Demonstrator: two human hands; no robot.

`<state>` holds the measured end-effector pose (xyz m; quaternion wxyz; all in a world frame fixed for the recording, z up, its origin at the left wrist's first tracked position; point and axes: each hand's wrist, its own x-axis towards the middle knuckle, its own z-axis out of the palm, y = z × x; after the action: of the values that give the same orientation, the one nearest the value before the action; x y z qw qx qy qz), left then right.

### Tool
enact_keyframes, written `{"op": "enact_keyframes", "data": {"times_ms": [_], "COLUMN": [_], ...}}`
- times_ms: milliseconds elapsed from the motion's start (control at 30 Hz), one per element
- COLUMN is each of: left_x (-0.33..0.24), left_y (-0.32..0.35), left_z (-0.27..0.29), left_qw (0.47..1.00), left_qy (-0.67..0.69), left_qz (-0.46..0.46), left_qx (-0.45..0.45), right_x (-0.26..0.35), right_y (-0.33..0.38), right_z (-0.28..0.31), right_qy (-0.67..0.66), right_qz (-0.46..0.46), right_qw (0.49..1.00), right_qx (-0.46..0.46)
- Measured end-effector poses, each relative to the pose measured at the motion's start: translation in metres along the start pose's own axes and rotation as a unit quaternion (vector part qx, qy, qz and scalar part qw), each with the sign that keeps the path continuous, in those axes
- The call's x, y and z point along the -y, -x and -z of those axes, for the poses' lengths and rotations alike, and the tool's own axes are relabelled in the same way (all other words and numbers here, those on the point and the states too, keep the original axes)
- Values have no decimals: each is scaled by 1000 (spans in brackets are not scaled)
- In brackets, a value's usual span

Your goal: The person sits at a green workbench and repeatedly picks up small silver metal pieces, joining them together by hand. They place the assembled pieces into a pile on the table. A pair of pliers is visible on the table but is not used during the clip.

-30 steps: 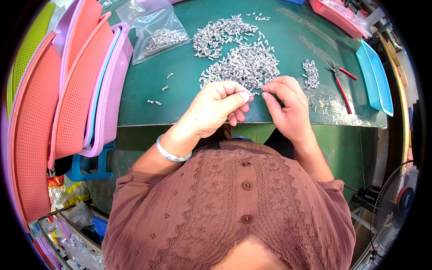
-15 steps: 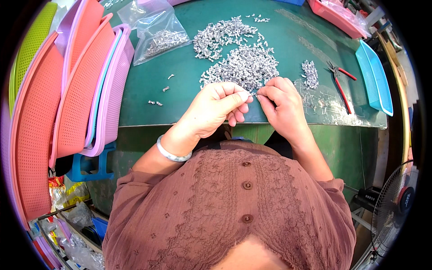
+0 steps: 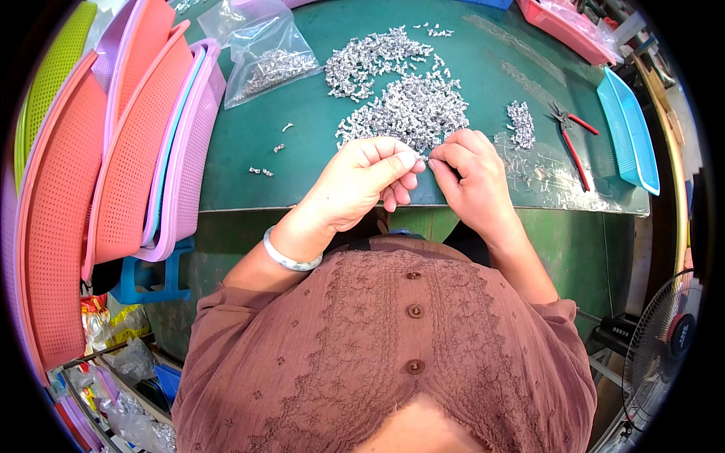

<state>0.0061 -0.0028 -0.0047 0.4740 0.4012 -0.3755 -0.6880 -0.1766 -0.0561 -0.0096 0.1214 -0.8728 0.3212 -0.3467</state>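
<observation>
Close together over the near edge of the green table [image 3: 249,192], both hands pinch at a tiny silvery metal piece [image 3: 423,158]. My left hand [image 3: 370,174] is closed, thumb against forefinger, with the other fingers curled below. My right hand [image 3: 470,172] is closed too, its thumb and forefinger meeting at the piece's right side. The fingertips cover most of it, so its exact shape cannot be told. Just beyond lies a large heap of small silvery metal parts [image 3: 415,109]. A smaller cluster of the same parts [image 3: 520,124] sits to the right of my right hand.
Red-handled pliers [image 3: 574,143] lie at the right, near a blue plastic basket [image 3: 628,132]. A clear bag of metal parts [image 3: 273,69] rests behind the left side. Stacked pink and purple baskets [image 3: 140,143] stand at far left; a fan [image 3: 664,340] is at lower right.
Both hands stay in nearly the same place. My right fingertips have shifted very slightly to the left, toward the left hand.
</observation>
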Motion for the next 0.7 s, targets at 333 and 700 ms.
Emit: {"op": "enact_keyframes", "data": {"times_ms": [333, 700], "left_x": [-2, -1], "left_y": [1, 2], "left_z": [-3, -4], "left_qw": [999, 998], "left_qy": [-45, -55], "left_qz": [-3, -6], "left_qx": [-3, -4], "right_x": [7, 13], "right_y": [5, -1], "right_z": [3, 10], "right_qy": [-274, -234], "right_qz": [-167, -54], "right_qw": [947, 971], "right_qx": [-6, -6]}}
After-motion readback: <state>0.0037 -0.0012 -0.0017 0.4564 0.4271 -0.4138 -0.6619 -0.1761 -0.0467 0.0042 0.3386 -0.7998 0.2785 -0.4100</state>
